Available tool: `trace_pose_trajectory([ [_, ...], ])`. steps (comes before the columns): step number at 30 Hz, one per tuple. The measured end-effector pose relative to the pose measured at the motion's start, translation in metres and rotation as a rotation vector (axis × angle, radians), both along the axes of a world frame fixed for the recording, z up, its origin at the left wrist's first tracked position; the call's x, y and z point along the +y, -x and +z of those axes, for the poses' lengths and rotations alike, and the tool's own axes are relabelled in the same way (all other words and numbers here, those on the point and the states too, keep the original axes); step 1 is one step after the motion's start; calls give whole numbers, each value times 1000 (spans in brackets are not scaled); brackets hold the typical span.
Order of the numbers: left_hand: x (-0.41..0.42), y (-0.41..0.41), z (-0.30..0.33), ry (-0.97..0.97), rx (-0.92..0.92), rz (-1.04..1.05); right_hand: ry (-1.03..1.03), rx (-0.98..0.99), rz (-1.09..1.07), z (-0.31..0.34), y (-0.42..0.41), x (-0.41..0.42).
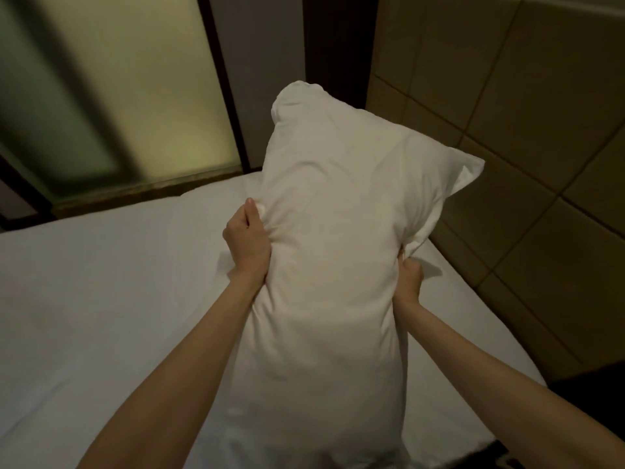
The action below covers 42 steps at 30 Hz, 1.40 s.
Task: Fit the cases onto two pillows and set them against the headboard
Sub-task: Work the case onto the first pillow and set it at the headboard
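The bed (pixel 84 299) is lying bare under a smooth white sheet, taking up most of the view, with its right edge running along the padded headboard (pixel 507 130); no pillow is resting against those panels yet. A frosted glass panel (pixel 101 96) is standing beyond the bed's far edge.

Above the sheet, nearer the headboard edge than the opposite one, the pillow (pixel 331 248) is being held upright on its long axis and clear of the mattress, probably so its filling is dropping down into the white case and filling the closed corners at the top. The lower, open end is running out of view at the bottom, so how far the case is on cannot be told.

The left hand (pixel 248 242) is pinching a bunch of fabric at the pillow's left side, fingers (pixel 252 206) clamped together on it. The right hand (pixel 411 277) is gripping the right side from below, closed on cloth, likely steadying it for a shake.
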<state>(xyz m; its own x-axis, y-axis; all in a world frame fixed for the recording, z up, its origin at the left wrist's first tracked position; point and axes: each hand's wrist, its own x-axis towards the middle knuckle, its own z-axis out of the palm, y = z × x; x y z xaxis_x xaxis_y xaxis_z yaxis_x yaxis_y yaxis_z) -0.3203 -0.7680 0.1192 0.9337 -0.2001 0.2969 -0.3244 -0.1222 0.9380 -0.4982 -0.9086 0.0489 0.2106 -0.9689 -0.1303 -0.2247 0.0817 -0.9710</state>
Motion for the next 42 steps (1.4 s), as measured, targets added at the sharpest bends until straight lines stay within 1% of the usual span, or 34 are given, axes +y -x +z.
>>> trace_pose_trajectory([
  [8,-56,-62,17,32,6,24,161,-6,-67,41,-51,-64],
  [15,-131,-104,16,73,77,27,273,-105,-97,68,-88,-150],
  [21,-218,-152,-4,84,288,116,388,-131,-131,93,-133,-254],
  [25,-284,-182,-24,99,361,157,546,-153,-87,105,-175,-322],
  [28,-336,-213,-41,57,311,172,695,-95,11,116,-212,-374],
  [29,-352,-224,-46,28,284,146,748,-75,37,120,-227,-389],
  [30,-366,-233,-50,-34,257,103,784,-46,55,125,-242,-403],
  [32,-395,-257,-59,-247,196,-26,805,65,55,134,-274,-434],
  [33,-400,-264,-61,-338,199,-139,771,136,72,139,-284,-441],
  [34,-408,-273,-65,-379,243,-265,709,194,120,141,-295,-452],
  [35,-416,-280,-70,-392,317,-393,648,302,191,136,-306,-465],
  [36,-422,-284,-77,-385,393,-497,609,466,292,127,-313,-477],
  [37,-428,-283,-87,-375,460,-573,577,632,396,112,-316,-487],
  [38,-431,-280,-96,-373,515,-620,540,745,475,95,-314,-493],
  [40,-436,-272,-121,-368,608,-659,443,858,549,53,-307,-501],
  [42,-437,-267,-148,-388,681,-644,357,934,561,8,-295,-506],
])
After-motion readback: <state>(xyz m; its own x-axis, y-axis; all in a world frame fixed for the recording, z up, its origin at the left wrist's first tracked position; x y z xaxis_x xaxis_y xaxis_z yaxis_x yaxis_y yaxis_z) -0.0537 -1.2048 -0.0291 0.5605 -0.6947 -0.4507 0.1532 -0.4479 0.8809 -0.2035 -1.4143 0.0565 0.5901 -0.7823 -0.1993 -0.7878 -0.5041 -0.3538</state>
